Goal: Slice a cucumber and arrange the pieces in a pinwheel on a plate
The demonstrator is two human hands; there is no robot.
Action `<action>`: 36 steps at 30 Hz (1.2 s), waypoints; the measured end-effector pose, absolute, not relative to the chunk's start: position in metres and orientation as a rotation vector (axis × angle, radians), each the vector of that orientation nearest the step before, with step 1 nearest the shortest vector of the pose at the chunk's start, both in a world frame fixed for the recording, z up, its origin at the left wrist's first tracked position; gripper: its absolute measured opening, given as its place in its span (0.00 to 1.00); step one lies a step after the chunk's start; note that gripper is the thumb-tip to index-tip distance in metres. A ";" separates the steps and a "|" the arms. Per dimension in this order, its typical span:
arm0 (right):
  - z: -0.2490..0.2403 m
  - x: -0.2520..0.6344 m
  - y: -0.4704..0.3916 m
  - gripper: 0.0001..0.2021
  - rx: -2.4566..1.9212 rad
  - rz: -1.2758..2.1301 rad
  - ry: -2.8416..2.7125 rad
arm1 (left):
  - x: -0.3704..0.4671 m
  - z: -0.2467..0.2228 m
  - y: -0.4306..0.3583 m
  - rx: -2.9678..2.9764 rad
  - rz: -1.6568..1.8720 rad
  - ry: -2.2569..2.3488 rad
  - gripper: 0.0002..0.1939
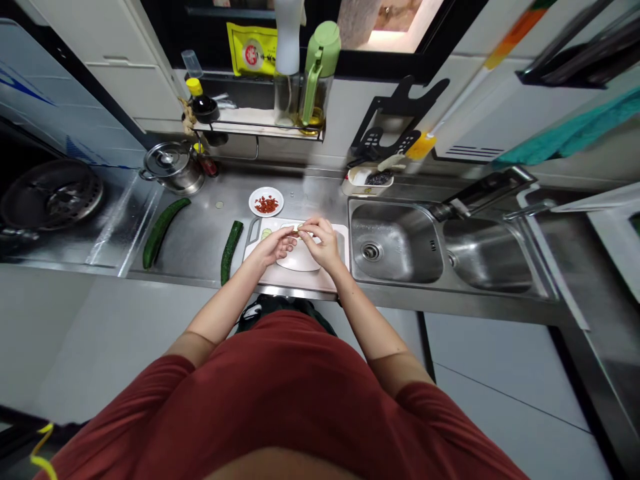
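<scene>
My left hand [277, 247] and my right hand [321, 244] meet above a pale cutting board [325, 277] with a grey handle. The fingertips of both hands are pinched together at one spot, on something too small to make out. Below them a white, rounded flat object [303, 265] lies on the board, partly covered by my hands. Pale green slices [266, 233] rest beside my left hand at the board's upper left. Past the board's back edge stands a white plate [253, 203] with small red pieces [267, 204]. A cut cucumber [231, 253] lies left of the board.
Another cucumber [163, 232] lies farther left, near a lidded steel pot [175, 170] and a stove burner [53, 197]. On the right is a double sink [395, 243] with a faucet [487, 193]. A wall shelf [250, 123] holds bottles and a green-topped oil jug [320, 73].
</scene>
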State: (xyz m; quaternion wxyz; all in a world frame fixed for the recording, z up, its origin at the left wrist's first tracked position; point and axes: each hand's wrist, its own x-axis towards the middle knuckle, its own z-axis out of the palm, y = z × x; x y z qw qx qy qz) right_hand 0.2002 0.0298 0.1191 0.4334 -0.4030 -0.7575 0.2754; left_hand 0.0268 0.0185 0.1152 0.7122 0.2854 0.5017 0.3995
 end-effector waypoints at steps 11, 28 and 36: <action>0.116 0.205 0.029 0.10 -0.945 0.655 -1.943 | 0.024 0.128 0.015 0.582 0.963 1.028 0.19; 0.120 0.203 0.026 0.10 -1.012 0.771 -1.886 | 0.029 0.126 0.019 0.967 1.164 1.169 0.21; 0.114 0.201 0.034 0.12 -1.116 1.111 -1.671 | 0.029 0.122 0.021 1.144 1.174 1.190 0.21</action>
